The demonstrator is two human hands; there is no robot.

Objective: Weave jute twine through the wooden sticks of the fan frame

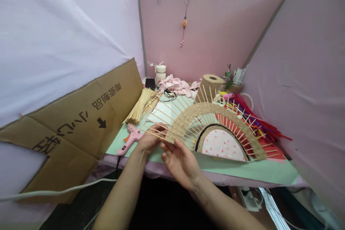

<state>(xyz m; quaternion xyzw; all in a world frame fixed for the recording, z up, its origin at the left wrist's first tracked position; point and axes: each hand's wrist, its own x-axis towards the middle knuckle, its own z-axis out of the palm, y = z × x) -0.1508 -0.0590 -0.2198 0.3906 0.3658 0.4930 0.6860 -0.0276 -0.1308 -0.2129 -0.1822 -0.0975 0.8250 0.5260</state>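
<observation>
A half-round woven fan [180, 124] made of thin wooden sticks and tan twine stands tilted over the table. Its twine band arches across the sticks, and their bare ends poke out beyond it. At its centre is a half-disc of white cloth with pink dots [223, 145], edged by tan and black cord. My left hand [151, 139] is closed around the lowest sticks at the fan's left end, its fingers partly behind them. With the palm turned up, my right hand [184, 165] pinches the lower left corner of the twine band between thumb and fingers.
A pink glue gun [130, 140] lies left of my hands, beside a bundle of sticks [138, 106]. Behind the fan stands a big twine spool [207, 90]; colourful pipe cleaners [258, 122] lie right. A cardboard sheet [88, 125] leans left. A white cable [67, 189] crosses below.
</observation>
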